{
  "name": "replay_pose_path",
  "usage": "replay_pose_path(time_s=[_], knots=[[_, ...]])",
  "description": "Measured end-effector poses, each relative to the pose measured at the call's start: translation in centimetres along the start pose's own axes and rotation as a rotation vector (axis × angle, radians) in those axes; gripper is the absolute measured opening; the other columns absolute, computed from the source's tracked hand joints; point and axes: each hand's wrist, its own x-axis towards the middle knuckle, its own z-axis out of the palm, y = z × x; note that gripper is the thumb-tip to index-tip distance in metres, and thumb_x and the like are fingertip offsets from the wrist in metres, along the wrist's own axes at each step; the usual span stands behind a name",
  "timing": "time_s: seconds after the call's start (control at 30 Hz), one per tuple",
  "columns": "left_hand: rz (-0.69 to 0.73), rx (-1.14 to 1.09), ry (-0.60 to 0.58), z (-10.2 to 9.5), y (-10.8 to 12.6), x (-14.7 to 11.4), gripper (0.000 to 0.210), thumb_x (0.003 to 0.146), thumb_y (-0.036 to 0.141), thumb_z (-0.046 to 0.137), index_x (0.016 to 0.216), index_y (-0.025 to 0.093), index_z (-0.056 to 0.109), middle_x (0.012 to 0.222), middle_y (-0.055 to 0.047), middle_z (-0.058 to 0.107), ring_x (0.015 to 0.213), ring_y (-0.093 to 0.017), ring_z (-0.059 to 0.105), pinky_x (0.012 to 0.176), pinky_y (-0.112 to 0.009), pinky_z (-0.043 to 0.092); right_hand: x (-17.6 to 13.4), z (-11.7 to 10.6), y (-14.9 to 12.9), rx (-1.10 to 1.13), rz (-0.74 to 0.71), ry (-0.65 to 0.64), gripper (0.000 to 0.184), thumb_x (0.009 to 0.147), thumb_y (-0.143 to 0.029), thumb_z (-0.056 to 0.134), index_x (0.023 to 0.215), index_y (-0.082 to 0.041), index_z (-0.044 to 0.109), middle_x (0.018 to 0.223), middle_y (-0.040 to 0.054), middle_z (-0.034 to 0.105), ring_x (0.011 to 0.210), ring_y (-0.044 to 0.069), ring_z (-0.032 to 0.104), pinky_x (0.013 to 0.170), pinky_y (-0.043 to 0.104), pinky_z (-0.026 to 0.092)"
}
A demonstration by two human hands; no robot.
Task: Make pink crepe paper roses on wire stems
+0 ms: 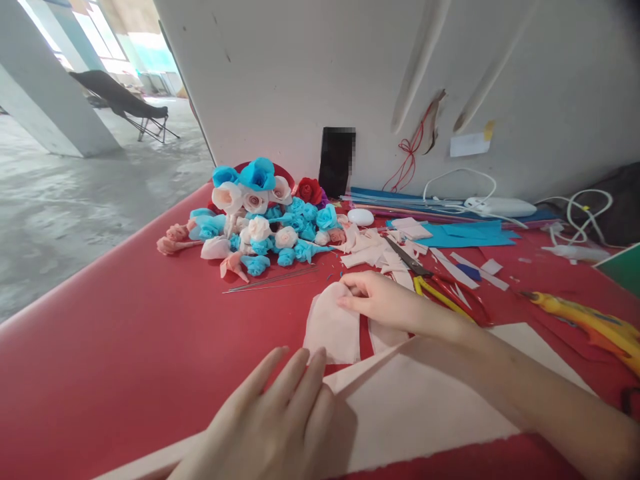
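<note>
My right hand (383, 300) pinches the rounded top edge of a pale pink crepe paper petal (334, 327) between thumb and fingers. The petal seems to be a small stack, with a second edge showing at its left. My left hand (280, 413) lies palm down with fingers stretched out, its fingertips at the petal's lower edge. A large pale pink paper sheet (425, 393) spreads under my right forearm and beside my left hand. Another cut paper piece (384, 339) lies below my right hand, partly hidden by it.
Blue, white, pink and red paper flowers (270, 227) are heaped at the back of the red table (200, 333). Scissors (407, 257), a yellow-handled tool (445, 300) and paper scraps (370, 247) lie beyond my right hand. A yellow glue gun (585, 320) is at right; a phone (336, 160) leans behind.
</note>
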Motion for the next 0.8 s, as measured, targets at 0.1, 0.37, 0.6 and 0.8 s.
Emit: replay_pose_path(time_s=[0.1,0.37,0.6,0.8], knots=[[0.002,-0.010,-0.005,0.31,-0.29,0.68,0.032,0.086,0.009,0.032,0.084,0.021,0.062,0.094,-0.001,0.070,0.085,-0.019,0.061,0.083,-0.034,0.039,0.07,-0.05,0.05,-0.020,0.002,0.005,0.016,0.077,-0.024,0.050,0.066,-0.017,0.040,0.061,-0.0035,0.044,0.058,0.009,0.041,0.051,0.020,0.028],[-0.003,-0.052,-0.061,0.19,-0.25,0.15,0.032,0.086,0.009,0.031,0.086,0.019,0.061,0.079,-0.001,0.069,0.069,-0.018,0.060,0.077,-0.031,0.042,0.26,-0.47,0.21,-0.058,-0.027,-0.047,0.019,0.077,-0.025,0.049,0.064,-0.016,0.037,0.061,-0.0040,0.040,0.059,0.009,0.039,0.051,0.019,0.028],[0.025,-0.014,-0.097,0.40,-0.06,0.37,0.036,0.085,0.006,0.028,0.089,0.019,0.062,0.085,-0.002,0.070,0.074,-0.019,0.061,0.078,-0.034,0.042,0.20,-0.45,0.16,-0.087,-0.055,-0.081,0.019,0.077,-0.025,0.048,0.064,-0.016,0.039,0.060,-0.0043,0.040,0.058,0.008,0.039,0.052,0.020,0.028],[0.084,0.038,-0.011,0.65,-0.13,0.73,0.047,0.087,0.007,0.020,0.086,0.018,0.066,0.104,-0.006,0.067,0.094,-0.021,0.060,0.080,-0.036,0.043,0.11,0.17,0.04,-0.116,-0.037,0.000,0.015,0.077,-0.023,0.050,0.065,-0.015,0.045,0.062,-0.0034,0.048,0.061,0.009,0.045,0.054,0.020,0.031]])
